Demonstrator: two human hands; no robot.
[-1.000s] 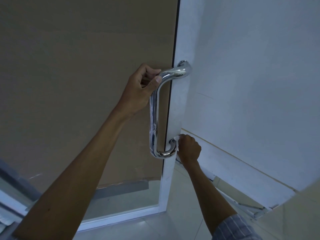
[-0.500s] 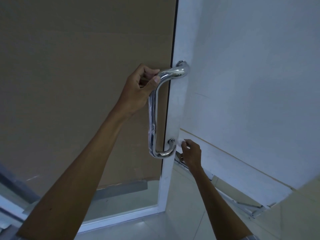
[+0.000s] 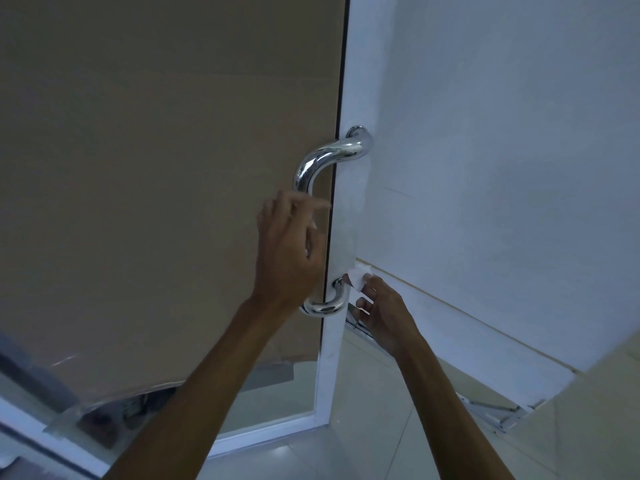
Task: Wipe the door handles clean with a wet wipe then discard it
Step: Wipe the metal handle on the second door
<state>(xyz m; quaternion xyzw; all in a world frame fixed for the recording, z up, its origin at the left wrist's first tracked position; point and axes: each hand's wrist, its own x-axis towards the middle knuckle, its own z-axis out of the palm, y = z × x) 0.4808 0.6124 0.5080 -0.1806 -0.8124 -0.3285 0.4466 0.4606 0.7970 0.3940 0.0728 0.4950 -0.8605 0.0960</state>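
No readable text, labels, brands or numbers anywhere.

Door handle [image 3: 304, 174] mounted upright on door [image 3: 349, 220] edge; left hand [image 3: 287, 251] in front of its bar; right hand [image 3: 384, 313], right of lower mount, holds wipe [image 3: 358, 276] beside it.

The left hand [image 3: 287, 251] was raised on a long bare forearm, fingers loosely spread and gripping nothing; the right hand [image 3: 382, 311] sat lower, fingertips pinching a small crumpled white wet wipe [image 3: 358, 274].
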